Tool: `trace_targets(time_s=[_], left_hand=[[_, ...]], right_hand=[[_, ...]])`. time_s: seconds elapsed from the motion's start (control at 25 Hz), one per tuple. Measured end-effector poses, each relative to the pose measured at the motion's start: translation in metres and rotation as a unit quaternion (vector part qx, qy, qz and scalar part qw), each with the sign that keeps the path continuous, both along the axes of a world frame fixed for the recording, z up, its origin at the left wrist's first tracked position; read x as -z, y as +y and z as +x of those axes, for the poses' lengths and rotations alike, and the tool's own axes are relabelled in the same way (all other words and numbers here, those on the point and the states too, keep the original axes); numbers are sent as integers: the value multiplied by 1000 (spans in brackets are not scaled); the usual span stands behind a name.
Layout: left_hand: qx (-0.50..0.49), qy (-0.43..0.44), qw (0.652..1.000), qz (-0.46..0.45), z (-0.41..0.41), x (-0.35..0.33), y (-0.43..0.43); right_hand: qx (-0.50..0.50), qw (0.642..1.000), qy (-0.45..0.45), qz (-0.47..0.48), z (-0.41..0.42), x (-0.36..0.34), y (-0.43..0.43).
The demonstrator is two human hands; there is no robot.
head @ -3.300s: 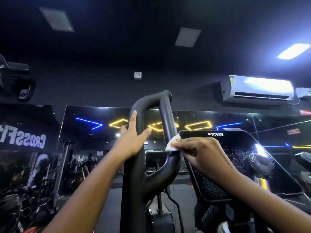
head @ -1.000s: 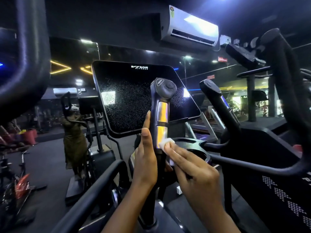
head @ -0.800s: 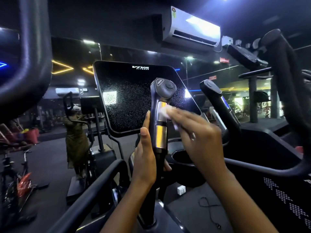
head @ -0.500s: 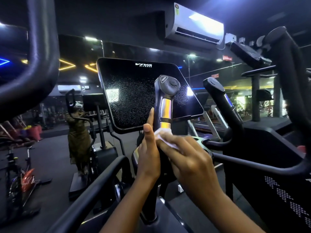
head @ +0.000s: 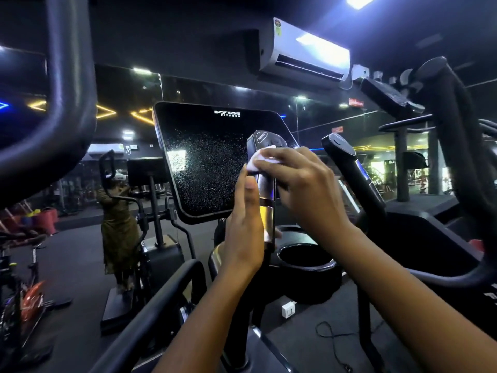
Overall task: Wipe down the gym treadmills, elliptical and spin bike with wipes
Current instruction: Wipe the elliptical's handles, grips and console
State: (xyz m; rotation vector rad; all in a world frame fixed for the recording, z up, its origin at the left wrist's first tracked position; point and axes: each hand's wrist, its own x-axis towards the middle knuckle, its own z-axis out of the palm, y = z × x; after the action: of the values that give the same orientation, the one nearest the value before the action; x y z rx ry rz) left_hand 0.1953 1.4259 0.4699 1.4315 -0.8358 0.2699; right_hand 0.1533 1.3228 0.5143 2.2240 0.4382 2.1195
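I stand at the elliptical, facing its dark speckled console screen. In front of the screen rises the left pulse-grip handle, black with shiny metal sensor plates. My left hand holds this handle low down, thumb up along its left side. My right hand presses a small white wipe against the handle's upper part, just below its black button cap. A second, matching handle stands free to the right.
A black cup holder sits below the handles. Thick black moving arms curve at the left and right. The wall mirror reflects a person on the machine. A spin bike stands at the lower left; a cable lies on the floor.
I turned from the left moving arm to the pulse-grip handle. My right hand rubbed the wipe up and down it and is now back up near the top. My left hand stays on the handle.
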Motion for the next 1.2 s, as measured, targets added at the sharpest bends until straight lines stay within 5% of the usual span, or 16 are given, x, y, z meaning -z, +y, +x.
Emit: trace_targets(time_s=[0.08,0.24,0.44,0.64,1.0,1.2], left_hand=[[-20,4,1000,-6,-1,2,-3],[-24,-3,999,-42,-8,2,1],[-24,4,1000,-5,-8,-4,3],[-37,-43,998,17,-5,-19,-3],[-32,-45,998,-18,0,-14,-5],[-22,-58,998,-18,0,-14,-5]], right_hand=[[49,998,7,-36,-1,4,0],[-5,998,36,-46,-20,51,3],[-110,988,-34,101,-12,7,-17],[-50,998,-1,-34,21,-31,-17],[-6,997,-74,-11,16,-2,-16],[-6,998,-28,-54,29,-40,-19]])
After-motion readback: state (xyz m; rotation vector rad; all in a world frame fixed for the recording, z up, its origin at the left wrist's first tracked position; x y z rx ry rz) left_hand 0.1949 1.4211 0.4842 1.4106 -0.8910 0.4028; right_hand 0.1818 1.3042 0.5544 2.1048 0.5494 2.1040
